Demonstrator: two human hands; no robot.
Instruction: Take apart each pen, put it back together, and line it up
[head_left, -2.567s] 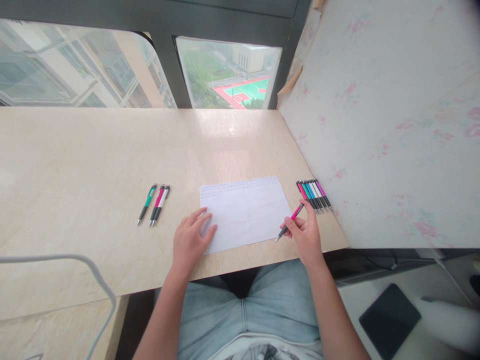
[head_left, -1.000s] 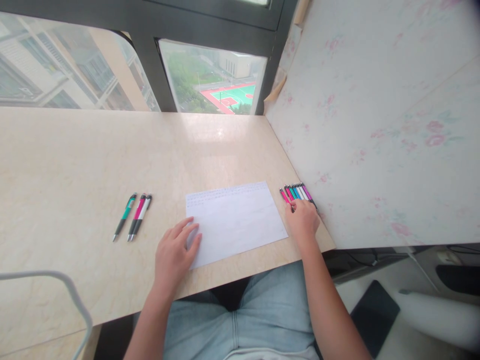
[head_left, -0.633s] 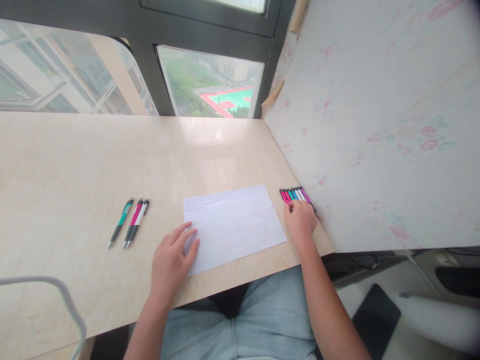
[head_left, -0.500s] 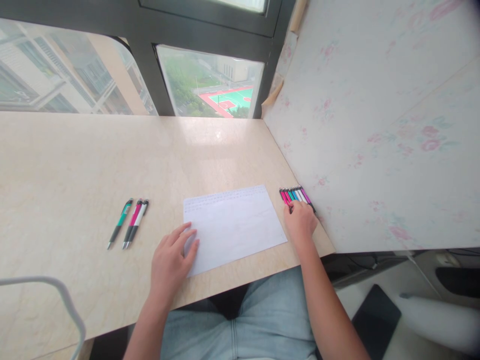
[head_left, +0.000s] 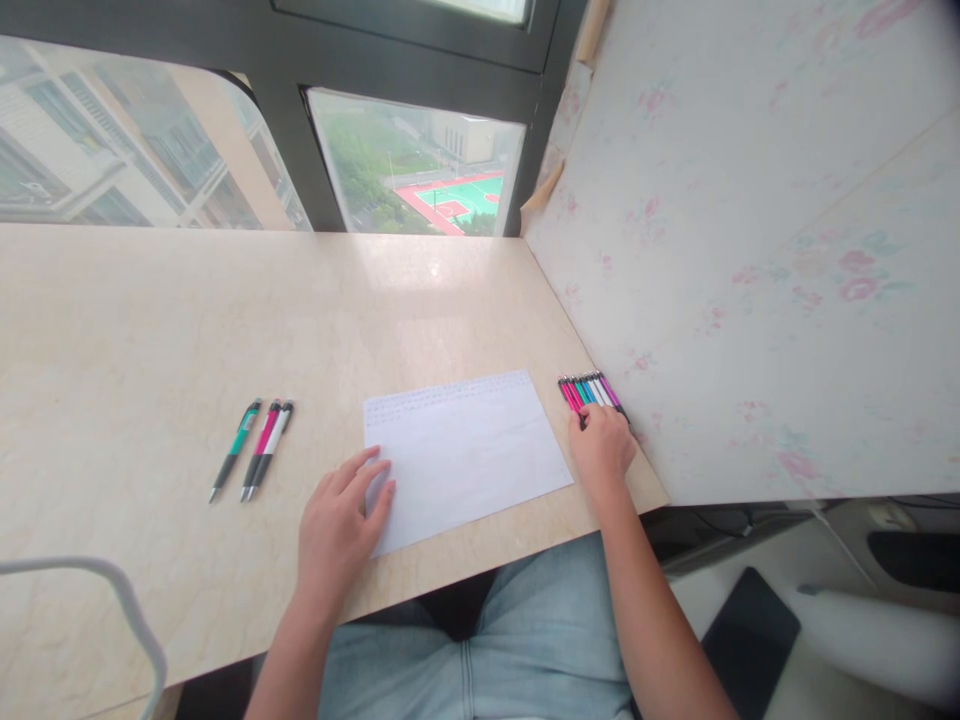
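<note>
A white sheet of paper (head_left: 465, 455) lies on the beige table (head_left: 225, 320), with faint writing along its top edge. My left hand (head_left: 337, 525) lies flat with fingers spread on the sheet's near left corner. My right hand (head_left: 604, 450) is at the sheet's right, its fingers curled down over the near ends of a row of several coloured pens (head_left: 589, 390) by the wall. Whether those fingers grip a pen is hidden. Three pens, green, pink and white (head_left: 251, 462), lie side by side left of the paper.
A flowered wall panel (head_left: 750, 250) closes off the table's right side just beyond the pen row. Windows (head_left: 420, 165) run along the back. A white curved tube (head_left: 97, 580) crosses the near left corner. My knees in jeans (head_left: 487, 640) are under the table's front edge.
My right hand held a pink pen over the paper's right edge, then moved to the pen row and has stayed there. My left hand has stayed on the paper. The view shifted slightly.
</note>
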